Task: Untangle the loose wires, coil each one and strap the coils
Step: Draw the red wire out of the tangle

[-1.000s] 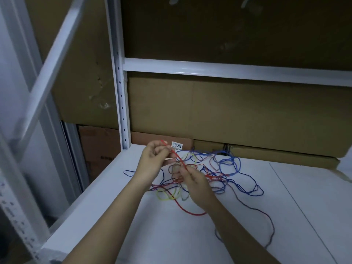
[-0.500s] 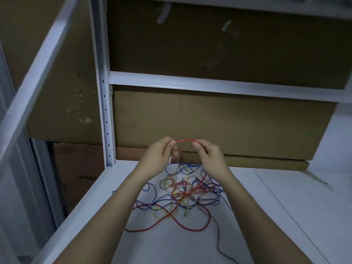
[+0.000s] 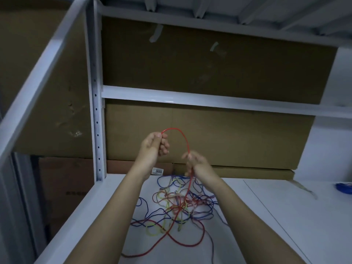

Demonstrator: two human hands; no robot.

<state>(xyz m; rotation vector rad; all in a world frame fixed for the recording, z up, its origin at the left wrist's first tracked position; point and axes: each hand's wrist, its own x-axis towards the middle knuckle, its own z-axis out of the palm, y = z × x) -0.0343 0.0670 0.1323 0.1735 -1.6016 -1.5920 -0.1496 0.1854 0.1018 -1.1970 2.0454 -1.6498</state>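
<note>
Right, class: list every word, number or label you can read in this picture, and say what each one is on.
"3055": printed on a small white sticker on the cardboard box at the back of the shelf, just above the wire tangle.
Dark printing on the brown carton left of the shelf post: too blurred to read.
No other text is visible.

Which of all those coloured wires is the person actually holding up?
The red wire: it arches between the left hand and right hand, while the blue and yellow wires lie on the shelf.
</note>
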